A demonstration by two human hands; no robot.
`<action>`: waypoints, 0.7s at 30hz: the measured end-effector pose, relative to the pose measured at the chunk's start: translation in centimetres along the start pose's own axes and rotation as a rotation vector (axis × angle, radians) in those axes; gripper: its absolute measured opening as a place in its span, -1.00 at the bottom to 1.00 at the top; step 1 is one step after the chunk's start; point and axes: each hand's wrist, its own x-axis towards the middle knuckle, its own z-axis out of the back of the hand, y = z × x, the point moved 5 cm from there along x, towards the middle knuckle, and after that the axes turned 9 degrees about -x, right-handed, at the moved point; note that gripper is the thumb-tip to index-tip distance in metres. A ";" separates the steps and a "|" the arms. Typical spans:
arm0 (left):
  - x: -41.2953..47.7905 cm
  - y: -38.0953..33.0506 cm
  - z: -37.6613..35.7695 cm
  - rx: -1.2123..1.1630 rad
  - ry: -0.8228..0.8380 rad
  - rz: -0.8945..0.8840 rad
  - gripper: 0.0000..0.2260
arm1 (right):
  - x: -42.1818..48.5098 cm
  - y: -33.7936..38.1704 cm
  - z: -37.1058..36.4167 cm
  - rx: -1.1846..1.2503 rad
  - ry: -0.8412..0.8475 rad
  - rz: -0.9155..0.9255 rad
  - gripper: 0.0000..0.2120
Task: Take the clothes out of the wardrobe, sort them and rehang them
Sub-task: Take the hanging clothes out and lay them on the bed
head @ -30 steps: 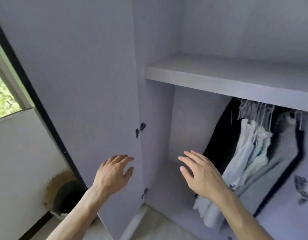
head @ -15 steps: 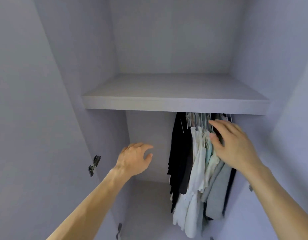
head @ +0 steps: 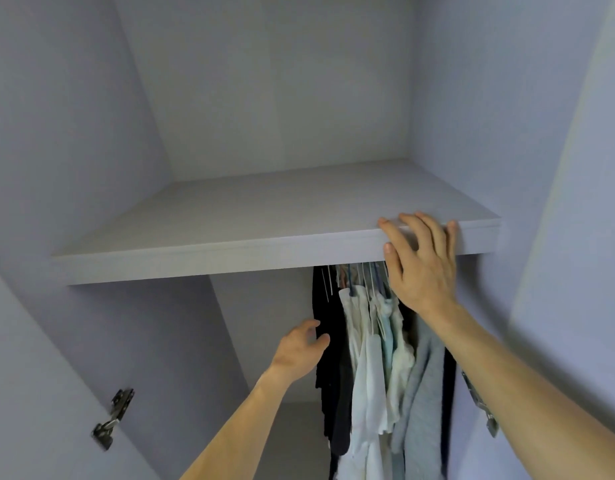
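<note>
The clothes [head: 385, 341] hang bunched under the right end of the wardrobe shelf [head: 212, 220], on thin hangers [head: 363, 275] whose hooks vanish behind its front edge; they look soft, limp and light, likely to sag and slip, so the hanger necks seem the surer hold; the black garment [head: 330, 368] is matte, the white garments [head: 354, 306] crinkled, the grey knit [head: 423, 382] fuzzy. The left hand [head: 301, 351], fingers loosely curved and grasping nothing, reaches the black garment's edge; the right hand [head: 420, 268] spreads relaxed fingers before the shelf's edge.
</note>
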 end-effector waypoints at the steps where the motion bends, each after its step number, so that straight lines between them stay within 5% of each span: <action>1: 0.8 0.1 -0.7 -0.038 -0.012 0.025 -0.56 | 0.0 -0.1 -0.6 -0.007 -0.034 -0.005 -0.65; 21: 7.8 -0.2 -3.5 -0.326 -0.370 0.071 -0.70 | -0.6 0.1 -3.2 -0.071 -0.269 -0.028 -0.59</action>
